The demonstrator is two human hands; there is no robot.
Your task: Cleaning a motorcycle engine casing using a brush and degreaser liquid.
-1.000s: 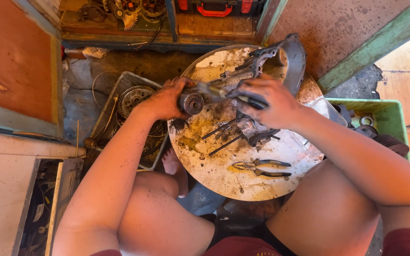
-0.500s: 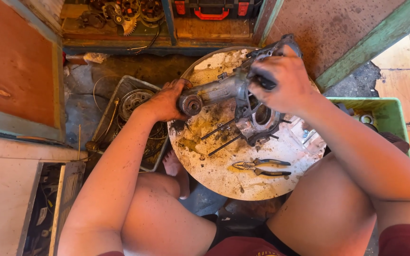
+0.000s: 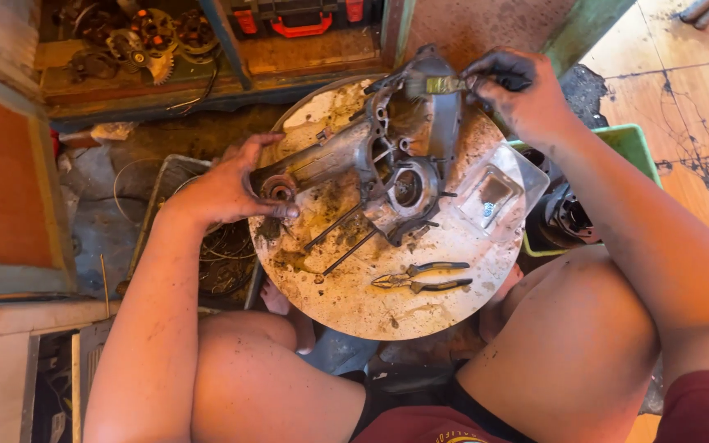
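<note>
A greasy metal engine casing [image 3: 371, 168] lies on a round, dirty work board [image 3: 371, 303]. My left hand [image 3: 235, 184] grips the casing's left end near a round bearing hole. My right hand [image 3: 523, 90], black with grease, holds a small paintbrush [image 3: 432, 84] whose bristles touch the casing's upper edge. A pair of pliers [image 3: 422, 277] lies on the board below the casing. Two long studs stick out from the casing's lower left side.
A clear plastic tray [image 3: 494, 195] rests at the board's right edge, with a green bin [image 3: 642, 143] holding dark parts beyond it. A metal tray [image 3: 157, 193] of wire and parts sits to the left. Shelves with gears and a red case stand behind.
My right hand has lifted from the casing's middle to its upper right edge, now working the brush there. My left hand stays on the left end. The view has shifted slightly.
</note>
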